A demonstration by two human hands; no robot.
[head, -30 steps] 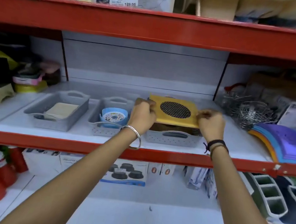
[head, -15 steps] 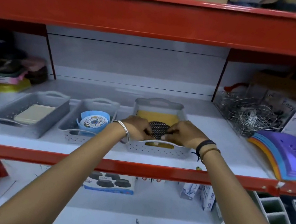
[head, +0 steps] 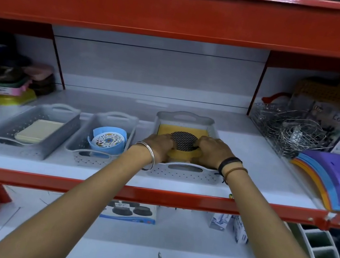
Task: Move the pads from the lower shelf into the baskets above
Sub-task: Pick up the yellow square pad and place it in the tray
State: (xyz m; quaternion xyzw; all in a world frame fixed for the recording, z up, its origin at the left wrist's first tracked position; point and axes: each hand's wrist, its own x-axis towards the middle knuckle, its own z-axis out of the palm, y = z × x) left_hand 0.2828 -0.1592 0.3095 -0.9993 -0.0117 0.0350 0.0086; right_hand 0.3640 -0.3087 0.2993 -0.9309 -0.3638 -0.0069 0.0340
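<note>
Three grey baskets sit side by side on the shelf [head: 269, 165], long axes running front to back. The left basket [head: 58, 134] holds a cream pad [head: 38, 131] lying flat, lengthwise. The middle basket [head: 129, 127] holds a blue pad [head: 108, 140] tilted forward. In the right basket [head: 182, 170], the left hand [head: 158, 146] and right hand [head: 213, 152] press curled fingers on a flat yellow pad [head: 165, 129].

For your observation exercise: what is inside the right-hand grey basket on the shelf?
The right-hand grey basket holds a yellow pad with a black mesh circle. The left hand and right hand cover its near corners.
</note>
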